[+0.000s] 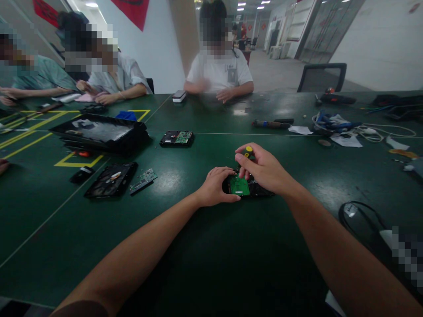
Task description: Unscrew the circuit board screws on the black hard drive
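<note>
A black hard drive (256, 190) with a green circuit board (239, 185) on top lies on the dark green table in front of me. My left hand (215, 186) grips its left end, fingers curled over the edge. My right hand (263, 168) is closed round a screwdriver with a yellow and black handle (247, 151), held upright over the drive. The screwdriver's tip is hidden behind my fingers.
Another hard drive (176, 138) lies farther back, an opened drive (111, 179) and a loose circuit board (143, 180) at left, beside a black tray (99, 132). Tools (272, 123), cables (363, 130) and paper lie at right. A black cable (360, 218) curls near my right arm. Three people sit across the table.
</note>
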`<state>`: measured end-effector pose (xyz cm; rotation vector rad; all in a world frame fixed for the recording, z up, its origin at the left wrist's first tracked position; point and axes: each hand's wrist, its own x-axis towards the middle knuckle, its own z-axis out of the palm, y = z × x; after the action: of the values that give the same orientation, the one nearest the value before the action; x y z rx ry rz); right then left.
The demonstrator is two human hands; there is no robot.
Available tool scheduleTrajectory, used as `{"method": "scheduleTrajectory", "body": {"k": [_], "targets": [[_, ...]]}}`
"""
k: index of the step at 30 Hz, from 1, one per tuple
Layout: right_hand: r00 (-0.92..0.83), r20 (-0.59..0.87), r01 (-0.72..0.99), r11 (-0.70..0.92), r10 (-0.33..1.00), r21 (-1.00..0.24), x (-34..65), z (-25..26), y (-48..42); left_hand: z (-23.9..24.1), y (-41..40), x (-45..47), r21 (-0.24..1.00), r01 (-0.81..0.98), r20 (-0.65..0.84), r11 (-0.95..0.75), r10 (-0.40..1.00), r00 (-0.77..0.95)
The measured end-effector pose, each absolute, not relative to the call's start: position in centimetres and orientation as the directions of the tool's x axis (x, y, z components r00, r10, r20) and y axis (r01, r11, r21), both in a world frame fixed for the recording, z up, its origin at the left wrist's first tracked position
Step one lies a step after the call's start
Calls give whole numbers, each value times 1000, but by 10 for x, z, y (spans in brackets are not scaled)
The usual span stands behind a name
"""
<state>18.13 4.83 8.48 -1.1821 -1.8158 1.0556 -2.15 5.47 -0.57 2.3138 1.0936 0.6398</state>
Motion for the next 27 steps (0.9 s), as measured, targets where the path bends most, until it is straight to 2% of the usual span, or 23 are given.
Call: {"method": "scheduleTrajectory", "body": {"k": [6, 13, 20, 22, 25, 27], "targets": [[-316, 155, 281, 248, 936, -927, 189, 97, 50, -5, 56, -22, 602, 558, 215, -572, 788, 576], [-66, 367, 301, 369, 928, -879, 215, 117, 55, -6, 56, -22, 603, 549, 213, -578, 780, 588], [80, 586, 204, 563, 806, -801, 222, 158, 61, -3, 56, -24, 603, 548, 198, -581, 774, 602], [53, 570, 201, 550, 820, -810, 225, 173, 67, -2, 55, -24, 599, 551, 205, -580, 777, 595], [35, 505, 348, 463, 862, -815, 234, 179, 72, -2, 53, -23, 597, 559, 212, -575, 786, 581], [60, 417, 469, 343, 907, -814, 245, 168, 70, -2, 52, -23, 596, 563, 218, -572, 790, 572]]}}
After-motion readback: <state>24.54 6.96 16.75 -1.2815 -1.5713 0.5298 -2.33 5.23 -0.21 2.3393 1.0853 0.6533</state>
